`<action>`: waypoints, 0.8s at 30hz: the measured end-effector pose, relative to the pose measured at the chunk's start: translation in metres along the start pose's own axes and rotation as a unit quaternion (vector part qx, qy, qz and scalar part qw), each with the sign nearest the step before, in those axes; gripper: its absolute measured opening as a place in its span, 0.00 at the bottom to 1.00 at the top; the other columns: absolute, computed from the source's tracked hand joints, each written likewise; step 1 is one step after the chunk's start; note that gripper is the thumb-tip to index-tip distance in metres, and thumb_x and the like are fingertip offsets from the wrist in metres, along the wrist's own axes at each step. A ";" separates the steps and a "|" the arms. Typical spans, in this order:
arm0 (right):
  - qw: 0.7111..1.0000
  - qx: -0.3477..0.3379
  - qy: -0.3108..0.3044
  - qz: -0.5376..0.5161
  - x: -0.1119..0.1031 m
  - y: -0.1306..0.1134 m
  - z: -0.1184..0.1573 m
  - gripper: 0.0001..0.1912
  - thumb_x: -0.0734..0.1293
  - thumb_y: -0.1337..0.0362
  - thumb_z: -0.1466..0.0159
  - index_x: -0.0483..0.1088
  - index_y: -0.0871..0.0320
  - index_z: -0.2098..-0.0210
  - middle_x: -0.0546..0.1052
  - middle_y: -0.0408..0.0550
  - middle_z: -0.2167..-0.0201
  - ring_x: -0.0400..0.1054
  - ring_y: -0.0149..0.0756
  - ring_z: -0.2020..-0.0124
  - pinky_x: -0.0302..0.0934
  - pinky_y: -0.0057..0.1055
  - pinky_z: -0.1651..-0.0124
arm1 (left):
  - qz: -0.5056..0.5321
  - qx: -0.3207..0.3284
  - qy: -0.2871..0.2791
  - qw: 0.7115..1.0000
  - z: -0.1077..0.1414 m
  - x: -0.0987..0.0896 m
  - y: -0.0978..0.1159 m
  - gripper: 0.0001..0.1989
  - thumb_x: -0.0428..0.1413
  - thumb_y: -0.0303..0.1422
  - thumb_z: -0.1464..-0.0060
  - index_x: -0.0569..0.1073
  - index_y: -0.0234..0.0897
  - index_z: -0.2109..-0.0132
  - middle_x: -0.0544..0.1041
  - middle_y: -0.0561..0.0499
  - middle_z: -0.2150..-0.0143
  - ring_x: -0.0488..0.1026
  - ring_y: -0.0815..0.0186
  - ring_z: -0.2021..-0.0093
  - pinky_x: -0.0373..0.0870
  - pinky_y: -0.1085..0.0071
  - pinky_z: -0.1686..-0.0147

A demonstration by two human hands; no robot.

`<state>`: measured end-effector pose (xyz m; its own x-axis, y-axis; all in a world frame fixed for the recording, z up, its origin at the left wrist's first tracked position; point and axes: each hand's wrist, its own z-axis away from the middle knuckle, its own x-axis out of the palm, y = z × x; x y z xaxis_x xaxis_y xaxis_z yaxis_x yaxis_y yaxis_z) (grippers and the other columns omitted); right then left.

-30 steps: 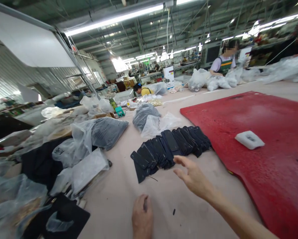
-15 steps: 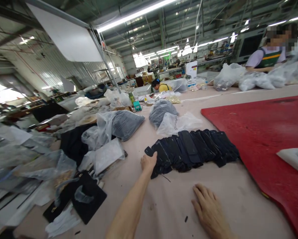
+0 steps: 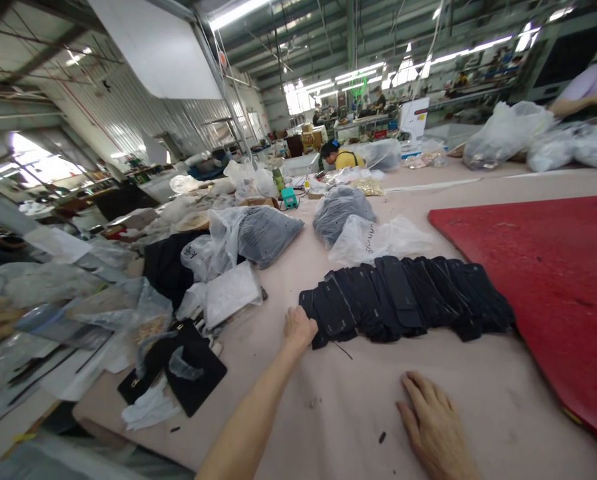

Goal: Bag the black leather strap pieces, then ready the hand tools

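Touches the left end of the row of dark pieces (image 3: 393,300) with the left hand (image 3: 299,327), narrowly curled; hard to tell, with the fingertips hidden, whether pinching a piece or only pressing. Rests the right hand (image 3: 436,423) palm down on the tabletop (image 3: 323,433), loosely spread, well apart from the row beyond it. Shows a small black scrap (image 3: 382,437) just left of the right hand. Has a white packet (image 3: 233,293) and a black panel (image 3: 198,373) left of the left hand, a lettered plastic bag (image 3: 356,241) beyond it, and a red mat (image 3: 553,253) beyond and right of the right hand.
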<state>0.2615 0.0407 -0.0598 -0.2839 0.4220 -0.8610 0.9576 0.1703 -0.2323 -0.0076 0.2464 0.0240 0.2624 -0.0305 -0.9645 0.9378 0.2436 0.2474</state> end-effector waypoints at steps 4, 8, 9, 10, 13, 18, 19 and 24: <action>1.000 -0.002 0.000 0.000 0.001 0.000 0.000 0.19 0.60 0.55 0.32 0.66 0.57 0.45 0.73 0.53 0.46 0.66 0.48 0.49 0.58 0.43 0.50 | -0.011 0.001 0.020 1.000 0.011 -0.003 -0.017 0.16 0.52 0.36 0.43 0.73 0.31 0.51 0.71 0.35 0.48 0.67 0.50 0.44 0.65 0.61 0.48; 1.000 0.004 0.004 -0.001 0.003 0.001 0.001 0.20 0.60 0.54 0.32 0.66 0.57 0.45 0.73 0.54 0.46 0.66 0.49 0.49 0.58 0.44 0.50 | -0.004 0.016 0.022 1.000 0.023 0.002 -0.008 0.24 0.53 0.49 0.43 0.73 0.33 0.50 0.72 0.37 0.48 0.67 0.50 0.44 0.64 0.61 0.48; 1.000 0.005 0.005 -0.002 0.004 0.001 0.001 0.19 0.60 0.54 0.32 0.67 0.56 0.45 0.73 0.54 0.46 0.67 0.49 0.50 0.58 0.44 0.50 | -0.001 0.024 0.021 0.999 0.027 0.005 -0.003 0.26 0.54 0.51 0.44 0.73 0.33 0.50 0.72 0.37 0.48 0.67 0.50 0.44 0.63 0.60 0.47; 1.000 0.005 0.004 -0.002 0.004 0.001 0.002 0.19 0.60 0.55 0.32 0.67 0.56 0.45 0.73 0.54 0.46 0.67 0.49 0.50 0.58 0.43 0.51 | 0.000 0.031 0.019 0.999 0.030 0.007 0.002 0.27 0.54 0.51 0.45 0.72 0.33 0.49 0.71 0.37 0.47 0.66 0.49 0.44 0.63 0.58 0.47; 1.000 0.005 0.003 -0.004 0.005 0.001 0.003 0.19 0.60 0.56 0.33 0.67 0.56 0.45 0.73 0.53 0.46 0.67 0.48 0.49 0.59 0.43 0.50 | 0.007 0.031 0.014 0.999 0.037 0.011 0.016 0.24 0.53 0.46 0.42 0.72 0.31 0.48 0.71 0.36 0.46 0.65 0.47 0.43 0.61 0.56 0.46; 1.000 0.012 -0.006 -0.002 0.004 -0.001 0.003 0.19 0.60 0.57 0.32 0.66 0.56 0.45 0.73 0.54 0.46 0.66 0.49 0.48 0.59 0.44 0.48 | 0.031 0.019 0.007 0.999 0.033 0.011 0.036 0.23 0.47 0.45 0.38 0.70 0.31 0.46 0.72 0.34 0.46 0.67 0.49 0.43 0.63 0.57 0.47; 1.000 0.013 -0.009 0.000 0.003 -0.002 0.003 0.19 0.60 0.57 0.32 0.66 0.56 0.45 0.72 0.54 0.46 0.66 0.49 0.48 0.59 0.44 0.48 | 0.035 0.018 0.008 0.999 0.031 0.011 0.040 0.26 0.48 0.48 0.39 0.70 0.31 0.46 0.72 0.34 0.46 0.67 0.48 0.43 0.63 0.56 0.47; 1.000 0.006 -0.011 0.001 0.000 -0.003 0.001 0.19 0.61 0.56 0.32 0.66 0.56 0.45 0.72 0.53 0.45 0.66 0.47 0.48 0.58 0.43 0.47 | 0.034 0.001 0.010 0.999 0.022 0.015 0.052 0.33 0.57 0.49 0.48 0.68 0.26 0.45 0.69 0.30 0.44 0.64 0.43 0.41 0.64 0.51 0.45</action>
<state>0.2589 0.0393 -0.0598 -0.2813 0.4032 -0.8708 0.9587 0.1588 -0.2362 0.0500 0.2370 0.0246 0.3219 0.0047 -0.9468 0.9183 0.2418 0.3134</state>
